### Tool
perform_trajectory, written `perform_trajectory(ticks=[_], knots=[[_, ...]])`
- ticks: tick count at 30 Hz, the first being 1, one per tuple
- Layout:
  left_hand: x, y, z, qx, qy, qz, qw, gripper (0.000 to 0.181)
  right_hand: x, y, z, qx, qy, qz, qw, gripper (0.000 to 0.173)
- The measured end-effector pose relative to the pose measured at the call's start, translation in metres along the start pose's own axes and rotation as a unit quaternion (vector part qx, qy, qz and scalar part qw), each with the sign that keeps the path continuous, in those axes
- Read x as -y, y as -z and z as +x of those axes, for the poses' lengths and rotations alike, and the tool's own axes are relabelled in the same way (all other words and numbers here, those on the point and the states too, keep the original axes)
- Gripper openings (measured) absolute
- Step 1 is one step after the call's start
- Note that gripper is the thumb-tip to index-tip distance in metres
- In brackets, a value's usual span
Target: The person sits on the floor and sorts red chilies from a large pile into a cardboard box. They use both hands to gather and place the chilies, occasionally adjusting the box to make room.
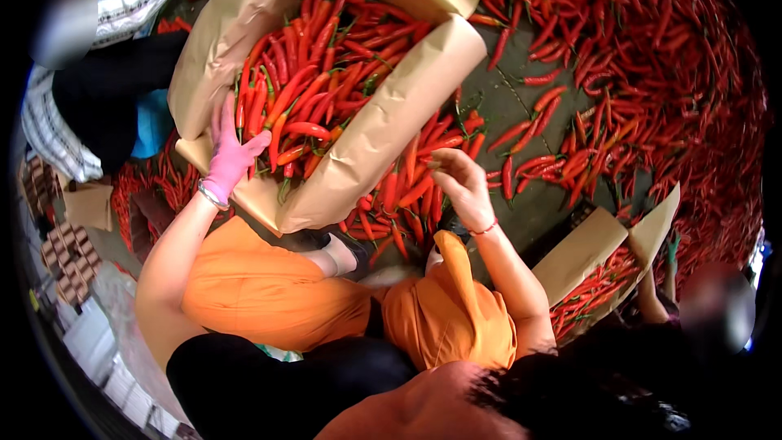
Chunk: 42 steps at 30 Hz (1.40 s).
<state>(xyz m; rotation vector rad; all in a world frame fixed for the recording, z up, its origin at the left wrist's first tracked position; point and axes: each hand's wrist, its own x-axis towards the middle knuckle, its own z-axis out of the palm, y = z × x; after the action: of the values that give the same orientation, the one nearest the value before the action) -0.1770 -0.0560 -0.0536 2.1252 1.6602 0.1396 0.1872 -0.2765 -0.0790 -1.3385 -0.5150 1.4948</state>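
My left hand (231, 148), in a pink glove, rests against the red chili peppers (317, 91) in a large box lined with brown paper (391, 122). Its thumb is spread from the fingers, which lie between the peppers and the paper wall at the near left corner; whether they grip a pepper cannot be told. My bare right hand (461, 186) hovers beside the loose chili peppers (415, 186) outside the box's right side. Its fingers are curled with the tips near the thumb, and no pepper shows clearly in it.
A big heap of red chili peppers (647, 61) spreads over the floor (519, 134) at the right. Another paper-lined box (580, 253) of peppers stands at the lower right, with a co-worker's arm near it. A person in striped sleeves (137, 3) sits at the left, near cardboard trays (70, 256).
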Motion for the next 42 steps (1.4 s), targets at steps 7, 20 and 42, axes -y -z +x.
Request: perform_trajectory(ticks=[7,20,42], knots=[[-0.004,0.002,0.025,-0.002,-0.253,0.209,0.945,0.07,0.129,-0.076,0.142,0.068,0.332,-0.461,0.82,0.027],[-0.029,0.081,0.014,0.26,0.035,0.065,0.963,0.068,0.145,-0.072,0.208,0.048,0.33,-0.595,0.732,0.012],[-0.213,0.037,0.028,0.302,-0.489,0.116,0.81,0.022,-0.048,0.258,-0.048,-0.25,0.079,-0.711,0.653,0.029]])
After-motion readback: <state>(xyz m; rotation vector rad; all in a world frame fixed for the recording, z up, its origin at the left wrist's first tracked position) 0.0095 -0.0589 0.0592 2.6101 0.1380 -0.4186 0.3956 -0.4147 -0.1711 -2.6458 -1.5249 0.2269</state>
